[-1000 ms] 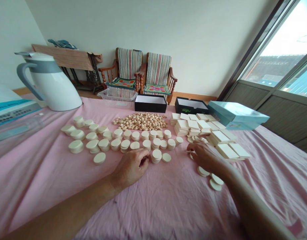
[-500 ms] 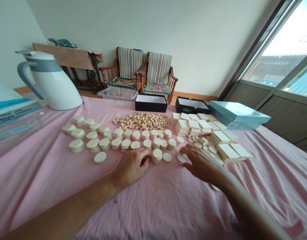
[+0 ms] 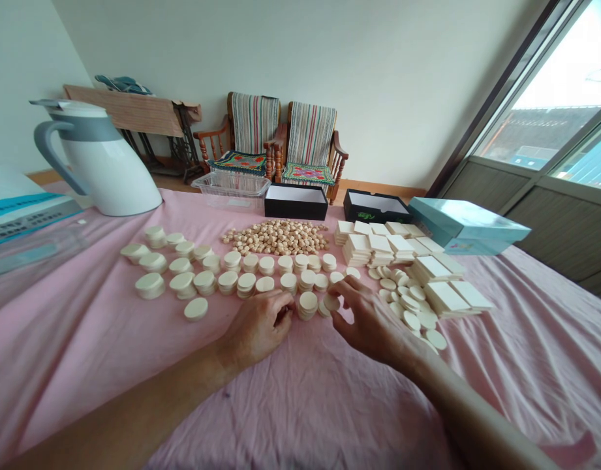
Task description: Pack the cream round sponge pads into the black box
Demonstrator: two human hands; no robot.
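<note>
Head view: pink cloth (image 3: 290,405) with disc stacks (image 3: 228,281) in rough rows, wood bits (image 3: 275,237) piled behind, tiles (image 3: 446,295) and loose discs (image 3: 412,320) at right, jug (image 3: 109,166) far left; chairs (image 3: 307,137) by pale wall (image 3: 402,85), window (image 3: 539,130) right. Left hand (image 3: 261,326) rests curled on cloth beside the nearest stack (image 3: 307,304), can't tell if gripping. Right hand (image 3: 371,320), palm down, thumb and fingers pinching a disc (image 3: 331,303) just right of that stack, partly over a lower disc (image 3: 322,309).
</note>
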